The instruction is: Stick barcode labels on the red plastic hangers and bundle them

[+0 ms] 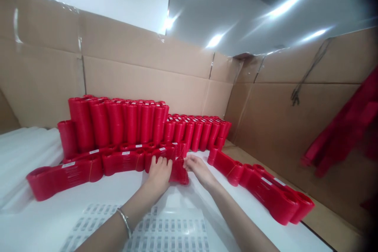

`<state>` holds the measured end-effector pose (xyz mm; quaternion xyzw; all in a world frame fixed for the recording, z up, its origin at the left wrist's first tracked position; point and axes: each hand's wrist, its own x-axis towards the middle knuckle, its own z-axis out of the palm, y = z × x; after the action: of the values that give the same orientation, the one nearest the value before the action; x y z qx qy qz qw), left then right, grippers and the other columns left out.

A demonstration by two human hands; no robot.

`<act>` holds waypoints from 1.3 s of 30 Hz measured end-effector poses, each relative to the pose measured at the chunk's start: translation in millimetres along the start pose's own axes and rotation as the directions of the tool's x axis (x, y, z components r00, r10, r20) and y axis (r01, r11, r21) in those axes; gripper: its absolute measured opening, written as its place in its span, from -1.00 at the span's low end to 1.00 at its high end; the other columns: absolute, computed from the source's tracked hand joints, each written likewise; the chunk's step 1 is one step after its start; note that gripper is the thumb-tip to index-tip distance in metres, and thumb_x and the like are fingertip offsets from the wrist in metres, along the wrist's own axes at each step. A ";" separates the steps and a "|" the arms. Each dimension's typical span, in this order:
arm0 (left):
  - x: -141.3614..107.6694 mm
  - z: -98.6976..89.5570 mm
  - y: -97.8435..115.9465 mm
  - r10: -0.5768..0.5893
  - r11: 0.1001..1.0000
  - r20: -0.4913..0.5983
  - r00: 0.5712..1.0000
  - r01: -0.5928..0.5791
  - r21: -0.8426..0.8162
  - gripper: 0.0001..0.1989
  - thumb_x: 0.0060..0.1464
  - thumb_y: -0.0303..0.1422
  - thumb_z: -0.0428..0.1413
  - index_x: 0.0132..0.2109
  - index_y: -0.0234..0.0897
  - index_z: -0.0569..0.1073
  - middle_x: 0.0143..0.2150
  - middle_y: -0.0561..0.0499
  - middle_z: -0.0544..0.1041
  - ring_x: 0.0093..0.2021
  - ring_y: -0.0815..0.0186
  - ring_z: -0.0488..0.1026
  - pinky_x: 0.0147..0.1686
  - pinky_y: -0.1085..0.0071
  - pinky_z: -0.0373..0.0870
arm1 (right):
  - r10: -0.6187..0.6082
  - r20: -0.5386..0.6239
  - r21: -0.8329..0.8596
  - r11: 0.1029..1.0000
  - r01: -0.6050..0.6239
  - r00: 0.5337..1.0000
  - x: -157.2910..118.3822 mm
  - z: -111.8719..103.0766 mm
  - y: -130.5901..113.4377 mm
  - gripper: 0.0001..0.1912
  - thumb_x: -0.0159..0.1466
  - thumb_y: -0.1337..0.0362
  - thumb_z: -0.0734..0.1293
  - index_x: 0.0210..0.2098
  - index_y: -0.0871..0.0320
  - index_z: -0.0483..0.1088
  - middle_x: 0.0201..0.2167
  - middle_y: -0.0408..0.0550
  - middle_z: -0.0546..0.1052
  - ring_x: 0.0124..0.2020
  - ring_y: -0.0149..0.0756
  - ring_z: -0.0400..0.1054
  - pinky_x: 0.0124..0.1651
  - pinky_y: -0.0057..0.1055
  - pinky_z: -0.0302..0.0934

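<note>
At the middle of the white table, my left hand (pixel 161 172) has its fingers curled over a bundle of red plastic pieces (pixel 178 171). My right hand (pixel 198 168) is closed in a pinch at the bundle's right end, by a thin band around it. Exactly what those fingertips hold is too small to tell. Other banded red bundles with white labels lie to the left (pixel 71 175) and to the right (pixel 262 189). A silver bangle circles my left wrist.
Tall stacks of red pieces (pixel 115 124) stand behind, against a cardboard wall (pixel 141 75). A sheet of small printed labels (pixel 168 232) lies in front. White foam (pixel 26 161) is at the left. Blurred red pieces (pixel 339 134) show at the right.
</note>
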<state>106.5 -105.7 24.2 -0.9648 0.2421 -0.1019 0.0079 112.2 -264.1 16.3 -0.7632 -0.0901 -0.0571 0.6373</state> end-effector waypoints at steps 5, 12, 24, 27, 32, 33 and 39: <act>-1.6 -0.9 7.8 0.085 0.996 -0.024 0.996 -0.085 -0.013 -0.48 -0.13 -0.49 0.06 0.06 -0.38 0.27 -0.06 -0.15 0.38 -0.01 0.10 0.23 0.12 0.10 -0.06 | 0.092 0.074 0.392 0.913 -0.114 0.993 -3.0 -23.6 -2.9 -0.79 0.09 0.15 0.23 -0.43 0.19 0.22 -0.72 -0.33 -0.14 -0.69 -0.54 -0.25 -0.63 -0.55 -0.18; -0.9 -1.3 11.1 0.118 0.992 -0.059 0.991 -0.121 -0.048 -0.51 -0.10 -0.39 0.10 0.04 -0.34 0.28 -0.09 -0.11 0.39 -0.03 0.12 0.23 0.08 0.12 -0.01 | 0.207 0.189 0.544 0.792 -0.277 0.960 -1.7 -43.5 13.8 -0.59 0.08 0.37 0.23 -0.04 0.19 0.24 -0.73 -0.35 -0.03 -0.74 -0.57 -0.32 -0.68 -0.58 -0.39; 5.5 -18.5 -3.1 -0.177 0.967 -0.039 0.983 0.166 -0.191 -0.57 -0.14 -0.38 0.06 -0.05 -0.40 0.26 -0.07 -0.20 0.38 -0.02 0.03 0.24 -0.04 0.07 0.09 | 0.051 0.325 0.361 0.916 -0.174 0.944 -21.7 -38.5 -16.2 -0.75 0.08 0.16 0.29 -0.40 0.25 0.40 -0.71 -0.18 0.26 -0.68 -0.48 0.15 -0.54 -0.50 0.04; 6.9 -23.9 -7.4 -0.211 0.942 -0.022 0.977 0.197 -0.272 -0.57 -0.14 -0.36 0.04 -0.05 -0.37 0.25 -0.05 -0.21 0.38 0.01 0.00 0.24 -0.02 0.02 0.08 | 0.037 0.413 0.181 0.976 -0.122 0.910 -29.6 -39.6 -27.7 -0.63 0.11 0.07 0.23 -0.42 0.29 0.45 -0.70 -0.06 0.34 -0.65 -0.35 0.23 -0.49 -0.39 0.11; 11.8 -35.3 -23.4 -0.166 0.854 0.086 0.982 0.187 -0.486 -0.59 -0.16 -0.23 0.08 -0.12 -0.28 0.26 -0.14 -0.09 0.44 -0.08 0.03 0.35 -0.06 0.03 0.19 | 0.029 0.154 -0.183 0.983 0.000 0.988 -16.6 -49.1 -5.4 -0.62 0.12 0.19 0.13 -0.72 0.24 0.31 -0.73 -0.10 0.29 -0.63 -0.44 0.13 -0.48 -0.46 0.03; 12.6 -37.0 -26.8 -0.132 0.828 0.109 0.985 0.170 -0.534 -0.59 -0.15 -0.22 0.08 -0.12 -0.27 0.27 -0.16 -0.07 0.45 -0.12 0.09 0.39 -0.08 0.11 0.25 | 0.033 0.099 -0.261 0.965 -0.006 0.995 -13.8 -49.1 3.1 -0.65 0.10 0.24 0.14 -0.76 0.23 0.23 -0.78 -0.15 0.20 -0.67 -0.47 0.05 -0.53 -0.47 -0.05; 13.6 -38.5 -40.1 0.016 0.628 0.165 0.986 0.118 -0.769 -0.64 -0.08 -0.20 0.06 -0.16 -0.33 0.27 -0.25 -0.02 0.45 -0.30 0.32 0.44 -0.35 0.48 0.37 | -0.007 -0.003 -0.551 0.835 0.004 1.000 -11.1 -34.8 37.3 -0.74 -0.03 0.40 0.20 -0.74 0.20 0.01 -0.74 -0.25 0.03 -0.64 -0.53 -0.09 -0.53 -0.49 -0.20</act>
<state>129.3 -75.4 67.1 -0.8855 0.2335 0.0877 -0.3919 110.1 -305.4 -15.6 -0.9138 -0.0706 -0.0844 0.3910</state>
